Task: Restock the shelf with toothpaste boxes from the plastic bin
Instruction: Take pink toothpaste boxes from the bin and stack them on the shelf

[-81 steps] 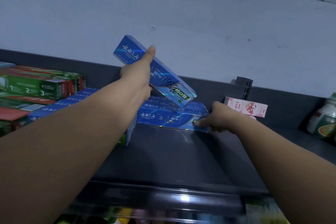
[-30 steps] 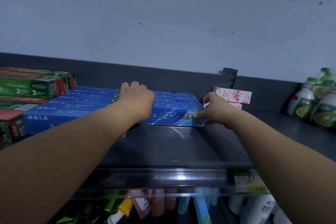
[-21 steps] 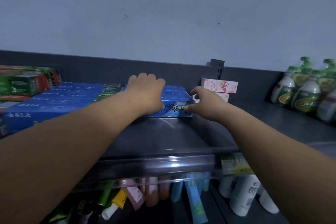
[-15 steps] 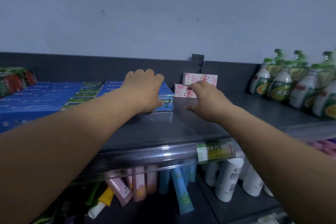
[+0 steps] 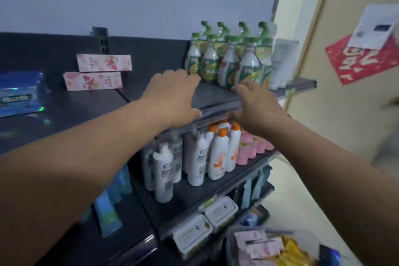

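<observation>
Both hands hover palm-down and hold nothing over the front edge of the top shelf [image 5: 75, 119] of a shop's toiletries rack. The fingers of the left hand [image 5: 172, 97] and the right hand [image 5: 257, 106] are loosely extended. The stock to be shelved sits well below and to the person's right: a translucent plastic bin [image 5: 231, 248] at the bottom of the view, holding pink boxes [image 5: 259, 244] and yellow packets [image 5: 289, 250]. The pink boxes lie roughly crosswise, though blur hides their exact set. The right hand is the nearer to the bin, so the coming reach is probably down and rightward, away from the shelf. Already on the top shelf are a blue toothpaste box [image 5: 20, 95] at far left, its long side facing forward, and two pink cartoon-printed boxes [image 5: 92, 81] stacked stepwise near the back panel, long axes running along the shelf. Green-capped bottles [image 5: 226, 60] stand just beyond the left fingertips; whether they touch cannot be told. On the lower shelf stand white bottles [image 5: 194, 157], orange-capped bottles [image 5: 220, 153] and pink bottles [image 5: 250, 147]. The blue box carries a green label strip, the bottles bear Chinese characters and a red sign [image 5: 362, 60] hangs tilted on the wall, but all of this writing is too blurred to read.
</observation>
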`<action>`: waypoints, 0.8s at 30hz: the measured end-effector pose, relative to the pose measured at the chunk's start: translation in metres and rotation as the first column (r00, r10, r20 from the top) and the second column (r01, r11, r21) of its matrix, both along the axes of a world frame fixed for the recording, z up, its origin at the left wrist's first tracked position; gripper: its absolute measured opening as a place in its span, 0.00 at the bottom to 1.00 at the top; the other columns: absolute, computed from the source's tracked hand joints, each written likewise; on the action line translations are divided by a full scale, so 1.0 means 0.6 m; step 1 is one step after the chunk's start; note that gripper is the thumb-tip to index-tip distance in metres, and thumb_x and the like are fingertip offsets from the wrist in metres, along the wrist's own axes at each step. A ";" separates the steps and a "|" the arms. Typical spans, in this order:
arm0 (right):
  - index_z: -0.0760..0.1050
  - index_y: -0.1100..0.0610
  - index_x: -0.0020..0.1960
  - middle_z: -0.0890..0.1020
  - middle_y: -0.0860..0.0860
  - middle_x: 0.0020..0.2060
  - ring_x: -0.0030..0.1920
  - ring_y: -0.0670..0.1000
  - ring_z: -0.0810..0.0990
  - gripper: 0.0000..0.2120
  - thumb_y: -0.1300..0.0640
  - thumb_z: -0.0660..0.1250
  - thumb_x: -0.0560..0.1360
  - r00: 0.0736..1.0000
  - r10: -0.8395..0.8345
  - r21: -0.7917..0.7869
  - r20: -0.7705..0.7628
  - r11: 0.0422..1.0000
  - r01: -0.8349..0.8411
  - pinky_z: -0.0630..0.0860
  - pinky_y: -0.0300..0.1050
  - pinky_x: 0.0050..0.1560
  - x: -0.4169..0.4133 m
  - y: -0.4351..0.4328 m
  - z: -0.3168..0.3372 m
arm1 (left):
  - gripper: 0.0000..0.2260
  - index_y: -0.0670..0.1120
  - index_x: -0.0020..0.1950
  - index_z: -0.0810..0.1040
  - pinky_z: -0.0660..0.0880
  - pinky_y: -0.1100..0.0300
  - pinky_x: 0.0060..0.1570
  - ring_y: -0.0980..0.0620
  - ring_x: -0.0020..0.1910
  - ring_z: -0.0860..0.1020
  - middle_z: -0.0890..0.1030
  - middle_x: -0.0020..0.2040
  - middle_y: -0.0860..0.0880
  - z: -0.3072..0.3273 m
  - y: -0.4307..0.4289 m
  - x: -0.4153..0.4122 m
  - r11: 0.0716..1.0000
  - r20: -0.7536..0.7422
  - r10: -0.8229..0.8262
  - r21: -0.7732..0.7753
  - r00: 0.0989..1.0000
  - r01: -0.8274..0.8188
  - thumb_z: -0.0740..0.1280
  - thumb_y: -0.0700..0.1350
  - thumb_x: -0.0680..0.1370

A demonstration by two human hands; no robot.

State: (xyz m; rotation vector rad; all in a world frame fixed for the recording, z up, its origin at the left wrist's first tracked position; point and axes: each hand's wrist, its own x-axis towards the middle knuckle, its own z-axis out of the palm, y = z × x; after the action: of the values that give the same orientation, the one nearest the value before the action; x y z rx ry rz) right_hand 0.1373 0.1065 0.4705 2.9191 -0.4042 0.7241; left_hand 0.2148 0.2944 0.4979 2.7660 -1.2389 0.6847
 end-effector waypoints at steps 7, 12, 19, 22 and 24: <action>0.66 0.53 0.71 0.69 0.55 0.68 0.66 0.60 0.69 0.29 0.46 0.68 0.74 0.981 -0.165 0.107 -0.098 0.979 0.176 0.68 0.55 0.65 -0.114 -0.172 -0.090 | 0.31 0.49 0.70 0.66 0.69 0.49 0.59 0.42 0.63 0.71 0.72 0.64 0.45 -0.112 -0.203 -0.043 0.990 -0.160 -0.110 0.069 0.981 0.123 0.68 0.61 0.72; 0.65 0.54 0.71 0.68 0.55 0.68 0.64 0.60 0.69 0.27 0.49 0.68 0.74 0.948 -0.239 0.182 -0.213 0.943 0.278 0.69 0.56 0.64 -0.182 -0.273 -0.185 | 0.31 0.49 0.68 0.69 0.71 0.50 0.56 0.42 0.61 0.72 0.73 0.63 0.45 -0.205 -0.333 -0.085 0.968 -0.285 -0.173 0.127 0.943 0.216 0.71 0.60 0.69; 0.64 0.54 0.72 0.67 0.54 0.70 0.67 0.59 0.68 0.28 0.48 0.67 0.76 0.884 -0.296 0.323 -0.361 0.850 0.416 0.70 0.54 0.64 -0.246 -0.390 -0.341 | 0.30 0.48 0.69 0.67 0.70 0.51 0.56 0.42 0.61 0.71 0.72 0.63 0.44 -0.345 -0.477 -0.128 0.915 -0.426 -0.232 0.209 0.875 0.344 0.69 0.59 0.72; 0.64 0.55 0.72 0.66 0.55 0.70 0.67 0.59 0.68 0.29 0.49 0.69 0.75 0.852 -0.305 0.385 -0.425 0.791 0.475 0.70 0.52 0.63 -0.268 -0.430 -0.413 | 0.30 0.47 0.69 0.67 0.69 0.51 0.57 0.41 0.62 0.71 0.72 0.64 0.44 -0.397 -0.528 -0.144 0.894 -0.464 -0.239 0.237 0.853 0.379 0.69 0.59 0.72; 0.64 0.55 0.72 0.66 0.55 0.70 0.67 0.58 0.68 0.29 0.49 0.69 0.75 0.833 -0.309 0.408 -0.459 0.759 0.507 0.71 0.52 0.63 -0.280 -0.454 -0.458 | 0.30 0.47 0.69 0.67 0.69 0.50 0.60 0.41 0.64 0.70 0.71 0.66 0.44 -0.430 -0.558 -0.154 0.880 -0.483 -0.247 0.250 0.840 0.403 0.69 0.58 0.72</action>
State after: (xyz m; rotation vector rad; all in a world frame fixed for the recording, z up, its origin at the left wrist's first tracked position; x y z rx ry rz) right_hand -0.0308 -0.1658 0.1955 3.1287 -1.3340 -0.0222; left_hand 0.1226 -0.0407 0.2400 2.6053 -1.7831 -0.2028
